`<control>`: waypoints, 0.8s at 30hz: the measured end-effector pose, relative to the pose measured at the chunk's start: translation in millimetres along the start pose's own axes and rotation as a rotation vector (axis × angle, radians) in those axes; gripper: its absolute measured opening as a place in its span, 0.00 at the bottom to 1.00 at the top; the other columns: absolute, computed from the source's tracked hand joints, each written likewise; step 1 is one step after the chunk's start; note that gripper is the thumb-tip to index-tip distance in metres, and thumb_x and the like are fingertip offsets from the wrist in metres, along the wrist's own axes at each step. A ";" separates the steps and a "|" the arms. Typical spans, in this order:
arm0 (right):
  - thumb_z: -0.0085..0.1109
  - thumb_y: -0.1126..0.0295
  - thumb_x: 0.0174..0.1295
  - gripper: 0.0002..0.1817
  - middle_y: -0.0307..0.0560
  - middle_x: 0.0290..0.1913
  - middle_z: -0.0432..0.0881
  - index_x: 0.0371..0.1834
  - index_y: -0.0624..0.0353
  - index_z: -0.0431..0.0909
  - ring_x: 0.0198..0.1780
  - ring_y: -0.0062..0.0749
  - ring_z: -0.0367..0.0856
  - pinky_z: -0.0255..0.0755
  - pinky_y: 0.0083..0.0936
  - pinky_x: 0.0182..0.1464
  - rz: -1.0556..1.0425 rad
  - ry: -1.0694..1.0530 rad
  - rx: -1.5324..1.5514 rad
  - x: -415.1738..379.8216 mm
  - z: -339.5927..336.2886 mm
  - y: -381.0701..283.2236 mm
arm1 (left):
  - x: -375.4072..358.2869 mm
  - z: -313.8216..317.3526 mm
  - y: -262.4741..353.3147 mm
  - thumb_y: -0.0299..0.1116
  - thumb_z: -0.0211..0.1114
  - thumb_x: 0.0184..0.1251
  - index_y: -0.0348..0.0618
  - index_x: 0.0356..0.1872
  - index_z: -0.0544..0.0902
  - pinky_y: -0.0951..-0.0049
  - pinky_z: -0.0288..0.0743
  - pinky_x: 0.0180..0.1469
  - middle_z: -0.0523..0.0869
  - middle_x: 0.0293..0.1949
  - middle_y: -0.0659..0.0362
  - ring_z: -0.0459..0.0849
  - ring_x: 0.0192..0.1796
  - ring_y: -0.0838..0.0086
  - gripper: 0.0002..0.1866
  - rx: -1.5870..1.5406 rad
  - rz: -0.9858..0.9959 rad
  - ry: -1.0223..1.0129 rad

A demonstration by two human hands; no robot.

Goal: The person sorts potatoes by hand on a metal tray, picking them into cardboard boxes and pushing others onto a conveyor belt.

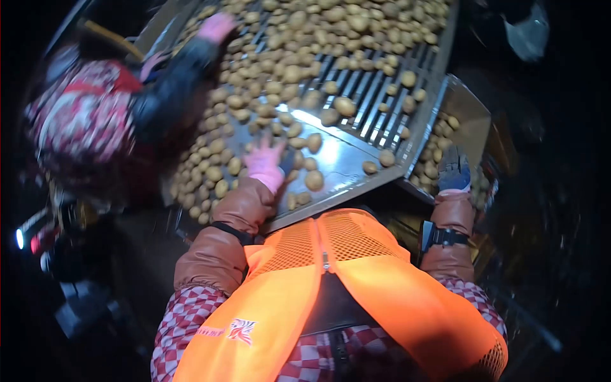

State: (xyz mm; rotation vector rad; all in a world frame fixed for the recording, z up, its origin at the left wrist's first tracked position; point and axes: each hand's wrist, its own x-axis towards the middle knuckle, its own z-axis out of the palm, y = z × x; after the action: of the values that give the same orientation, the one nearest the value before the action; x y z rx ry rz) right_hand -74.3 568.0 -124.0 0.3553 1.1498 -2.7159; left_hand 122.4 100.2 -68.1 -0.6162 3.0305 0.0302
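Observation:
My left hand point(265, 164), in a pink glove, lies with fingers spread at the lower end of a metal sorting table point(344, 162), among loose potatoes point(313, 181). It grips none of them. Off to the right, my right hand point(454, 170) wears a dark glove with a pink cuff. Its fingers are stretched out flat over the potatoes in a side chute point(468, 105), close to the chute's outer part. The thumb side of that hand is hard to see.
A slatted grate point(375, 102) forms the upper table, heaped with potatoes. At the left, a person in a patterned hood point(86, 114) reaches a pink-gloved hand point(217, 27) onto the heap. A raised metal edge point(426, 118) separates table and chute. A whitish bag point(528, 32) shows top right.

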 end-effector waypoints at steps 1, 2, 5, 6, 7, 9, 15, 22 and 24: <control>0.47 0.55 0.79 0.28 0.54 0.68 0.76 0.76 0.56 0.66 0.68 0.43 0.75 0.74 0.44 0.64 0.067 -0.069 -0.106 -5.4 29.0 6.8 | -15.1 2.8 -16.1 0.45 0.67 0.63 0.64 0.62 0.84 0.41 0.63 0.71 0.70 0.74 0.49 0.71 0.72 0.47 0.24 -0.007 0.079 0.050; 0.50 0.54 0.77 0.28 0.54 0.65 0.78 0.75 0.56 0.67 0.64 0.43 0.79 0.78 0.43 0.60 0.129 -0.126 -0.218 -12.0 52.6 13.7 | -28.6 10.8 -29.8 0.45 0.67 0.63 0.65 0.62 0.83 0.41 0.58 0.73 0.70 0.74 0.50 0.69 0.74 0.49 0.24 -0.017 0.166 0.090; 0.67 0.57 0.67 0.25 0.53 0.42 0.85 0.58 0.65 0.77 0.36 0.37 0.87 0.82 0.27 0.36 0.467 -0.363 -0.670 -44.0 137.1 29.0 | -63.7 48.4 -84.6 0.43 0.65 0.63 0.66 0.62 0.84 0.41 0.54 0.75 0.71 0.74 0.52 0.67 0.76 0.52 0.23 -0.094 0.086 0.182; 0.68 0.52 0.66 0.28 0.45 0.36 0.83 0.58 0.64 0.77 0.32 0.32 0.83 0.76 0.24 0.32 0.568 -0.411 -0.754 -40.1 129.7 51.9 | -73.2 58.5 -98.4 0.42 0.65 0.63 0.66 0.62 0.84 0.42 0.54 0.75 0.72 0.74 0.52 0.67 0.77 0.53 0.23 -0.136 0.005 0.204; 0.69 0.53 0.66 0.27 0.42 0.35 0.84 0.56 0.64 0.78 0.31 0.27 0.82 0.75 0.23 0.30 0.632 -0.423 -0.993 -46.7 149.9 63.3 | -80.8 57.4 -99.1 0.42 0.65 0.63 0.65 0.61 0.84 0.42 0.54 0.76 0.72 0.73 0.52 0.67 0.77 0.53 0.23 -0.124 -0.099 0.187; 0.68 0.59 0.68 0.22 0.44 0.40 0.86 0.59 0.61 0.79 0.32 0.27 0.82 0.77 0.25 0.33 0.608 -0.509 -1.308 -43.0 160.2 111.4 | -91.6 51.0 -100.2 0.42 0.66 0.62 0.63 0.60 0.85 0.42 0.53 0.76 0.73 0.73 0.51 0.66 0.77 0.55 0.23 -0.095 -0.312 0.159; 0.58 0.77 0.71 0.18 0.48 0.55 0.85 0.64 0.61 0.79 0.53 0.31 0.85 0.78 0.25 0.57 0.461 -0.828 -1.168 -39.8 217.9 195.0 | -96.3 58.8 -66.9 0.47 0.69 0.64 0.56 0.53 0.89 0.39 0.54 0.76 0.82 0.64 0.53 0.73 0.72 0.55 0.18 -0.179 -0.218 0.246; 0.68 0.59 0.63 0.23 0.59 0.59 0.83 0.62 0.49 0.81 0.59 0.55 0.83 0.76 0.39 0.62 -0.473 -0.591 -1.851 38.8 256.1 176.1 | -88.8 48.0 -89.6 0.40 0.64 0.66 0.55 0.55 0.87 0.43 0.52 0.77 0.83 0.62 0.56 0.71 0.73 0.56 0.17 -0.223 -0.325 0.297; 0.65 0.58 0.67 0.24 0.53 0.57 0.84 0.64 0.55 0.79 0.55 0.43 0.85 0.78 0.35 0.60 -0.043 -0.863 -1.408 55.3 242.0 192.0 | -63.7 30.0 -94.5 0.39 0.64 0.66 0.55 0.57 0.87 0.45 0.52 0.78 0.83 0.63 0.56 0.71 0.74 0.56 0.18 -0.236 -0.297 0.321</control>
State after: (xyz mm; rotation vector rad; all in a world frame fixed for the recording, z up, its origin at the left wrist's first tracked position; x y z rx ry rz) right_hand -116.3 257.4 -107.4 -0.8925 2.1676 -1.1444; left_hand 219.2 38.9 -95.6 -1.1916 3.2229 0.3096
